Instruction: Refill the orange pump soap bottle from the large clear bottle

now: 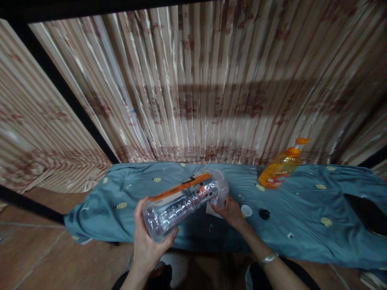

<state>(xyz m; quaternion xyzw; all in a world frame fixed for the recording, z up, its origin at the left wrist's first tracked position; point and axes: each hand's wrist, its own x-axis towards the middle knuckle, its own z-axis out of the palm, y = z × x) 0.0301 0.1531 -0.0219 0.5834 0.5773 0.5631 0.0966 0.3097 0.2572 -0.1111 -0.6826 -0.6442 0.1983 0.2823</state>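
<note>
A large clear plastic bottle [178,209] with an orange and white label lies tilted in the air over the cloth, its base toward me on the left. My left hand [151,241] is closed around that base. At the bottle's far right end, my right hand [229,211] grips a small translucent plastic container [223,188]. The two plastic pieces touch or overlap; I cannot tell whether one sits inside the other. Beside my right hand, a white round lid [246,210] and a black cap [264,213] rest on the cloth.
Farther right stands an orange pump bottle [279,169] with orange liquid. A dark flat device [365,213] lies at the right edge. The blue-green cloth [105,209] covers a narrow bench, with a patterned curtain [196,80] behind and dark metal posts [69,104] at the sides.
</note>
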